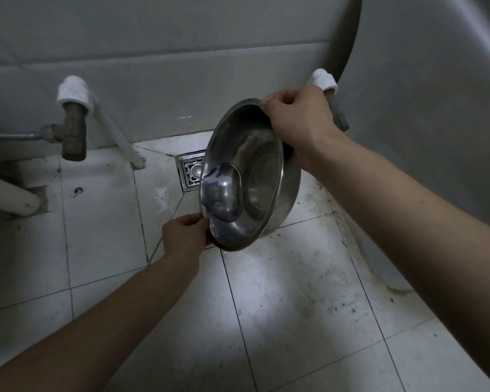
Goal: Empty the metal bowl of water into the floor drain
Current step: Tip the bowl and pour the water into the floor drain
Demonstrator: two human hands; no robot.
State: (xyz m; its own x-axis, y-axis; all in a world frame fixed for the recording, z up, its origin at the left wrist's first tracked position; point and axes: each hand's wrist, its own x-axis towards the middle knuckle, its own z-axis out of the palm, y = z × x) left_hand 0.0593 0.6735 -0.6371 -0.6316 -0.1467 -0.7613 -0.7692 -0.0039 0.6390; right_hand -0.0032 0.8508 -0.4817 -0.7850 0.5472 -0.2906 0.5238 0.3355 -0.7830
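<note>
The metal bowl (255,176) is tilted steeply to the left, held in the air above the tiled floor. A little water pools against its lowered left rim. My left hand (186,234) grips the low near rim, and my right hand (300,123) grips the raised far rim. The square metal floor drain (190,172) lies in the floor just left of and below the bowl's lowered edge; the bowl hides its right part.
A brass valve (72,131) with a white pipe fitting juts from the wall at left, with a white hose (119,140) running down to the floor. A second valve (335,108) is behind my right hand. A large white curved fixture (422,108) fills the right side.
</note>
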